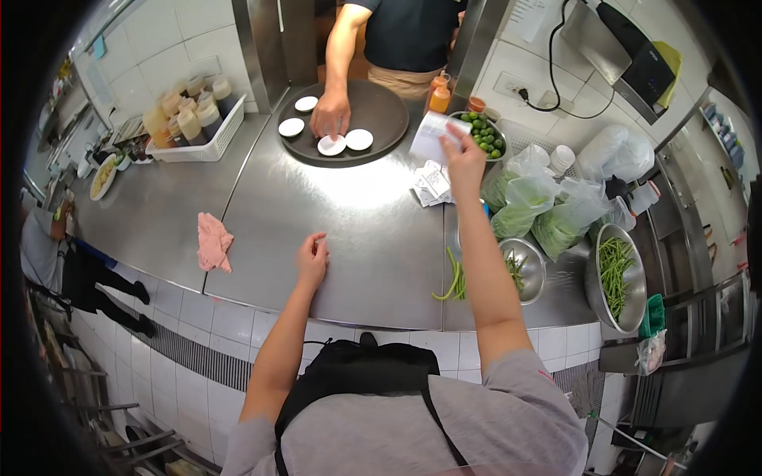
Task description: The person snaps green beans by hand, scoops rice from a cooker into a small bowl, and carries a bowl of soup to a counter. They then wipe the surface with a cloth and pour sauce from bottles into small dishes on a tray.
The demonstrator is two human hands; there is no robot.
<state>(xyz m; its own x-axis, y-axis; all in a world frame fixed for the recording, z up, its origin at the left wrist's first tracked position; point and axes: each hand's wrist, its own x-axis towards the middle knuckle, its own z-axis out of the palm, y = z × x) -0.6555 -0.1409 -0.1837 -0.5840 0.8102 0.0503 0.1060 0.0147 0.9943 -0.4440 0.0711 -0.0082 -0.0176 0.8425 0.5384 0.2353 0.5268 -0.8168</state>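
Observation:
My right hand (466, 164) is raised over the back right of the steel counter, its thumb and fingers pinching a white paper slip (432, 136). Below that slip, more printed paper slips (432, 184) lie on the counter. My left hand (313, 258) rests on the counter near its front edge, fingers loosely curled, with nothing visible in it. Across the counter, another person's hand (330, 117) touches one of several small white dishes (359, 140) on a round dark tray (389, 119).
At right are a bowl of limes (486, 141), bags of greens (520, 194), a small metal bowl (533, 274) and a bowl of green beans (617, 278). A pink cloth (213, 242) lies left. Squeeze bottles (189, 123) fill a white basket (208, 143). Another person (59, 254) stands far left.

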